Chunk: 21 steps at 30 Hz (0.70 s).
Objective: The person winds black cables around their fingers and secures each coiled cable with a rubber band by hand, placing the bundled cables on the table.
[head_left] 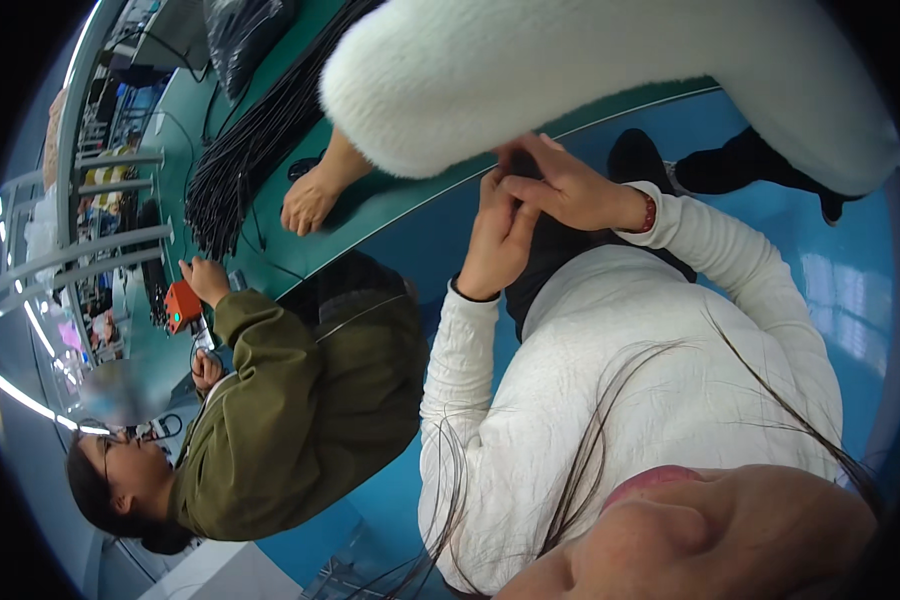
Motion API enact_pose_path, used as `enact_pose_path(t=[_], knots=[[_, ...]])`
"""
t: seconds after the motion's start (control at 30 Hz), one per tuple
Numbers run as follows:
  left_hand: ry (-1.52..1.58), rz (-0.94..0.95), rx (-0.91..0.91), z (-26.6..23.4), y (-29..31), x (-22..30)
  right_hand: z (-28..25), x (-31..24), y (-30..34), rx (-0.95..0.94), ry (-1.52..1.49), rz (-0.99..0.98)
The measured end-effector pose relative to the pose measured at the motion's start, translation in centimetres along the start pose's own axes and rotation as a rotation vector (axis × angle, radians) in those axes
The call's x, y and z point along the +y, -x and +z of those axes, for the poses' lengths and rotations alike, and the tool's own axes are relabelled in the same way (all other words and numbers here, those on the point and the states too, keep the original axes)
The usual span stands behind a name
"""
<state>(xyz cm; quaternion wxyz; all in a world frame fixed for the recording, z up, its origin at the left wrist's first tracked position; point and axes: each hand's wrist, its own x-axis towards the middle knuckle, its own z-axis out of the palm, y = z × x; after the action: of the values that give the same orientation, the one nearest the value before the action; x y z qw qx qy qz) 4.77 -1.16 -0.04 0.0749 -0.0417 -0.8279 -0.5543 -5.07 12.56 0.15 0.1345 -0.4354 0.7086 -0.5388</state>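
Both my hands meet in front of my body, just below a white fluffy sleeve. My left hand point(497, 245), with a dark band at the wrist, is closed, its fingers pressed against those of the other hand. My right hand point(582, 195), wearing a red bead bracelet point(649, 212), bends its fingers over the left fingertips. A small dark patch shows between the fingers; whether it is a held thing or only the dark background I cannot make out. The fluffy sleeve point(530, 70) covers the tips of some right fingers.
On the green table point(345, 235) lies a thick bundle of black cables point(260, 150), with a black plastic bag point(245, 45) behind. Another person's hand point(310, 203) rests there. To my left, a person in a green jacket point(290, 440) holds an orange device point(182, 306).
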Motion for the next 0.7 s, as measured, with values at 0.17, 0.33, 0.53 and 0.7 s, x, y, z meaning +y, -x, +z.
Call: enact_pose_path(t=[0.17, 0.33, 0.53, 0.7], knots=[[0.292, -0.033, -0.121, 0.0, -0.2, -0.7, -0.4, -1.0, 0.0, -0.061, 0.017, 0.027], [0.571, -0.133, -0.122, 0.5, -0.1, -1.3, -1.3, -2.0, -0.6, -0.154, -0.220, 0.172], [0.932, -0.113, -0.099, 1.2, -0.5, -0.6, -3.1, -0.5, -1.5, -0.340, -0.888, 0.359], [0.907, -0.181, -0.112, 0.9, -0.1, -0.8, -3.9, -1.7, -1.6, -0.417, -0.562, 0.199]])
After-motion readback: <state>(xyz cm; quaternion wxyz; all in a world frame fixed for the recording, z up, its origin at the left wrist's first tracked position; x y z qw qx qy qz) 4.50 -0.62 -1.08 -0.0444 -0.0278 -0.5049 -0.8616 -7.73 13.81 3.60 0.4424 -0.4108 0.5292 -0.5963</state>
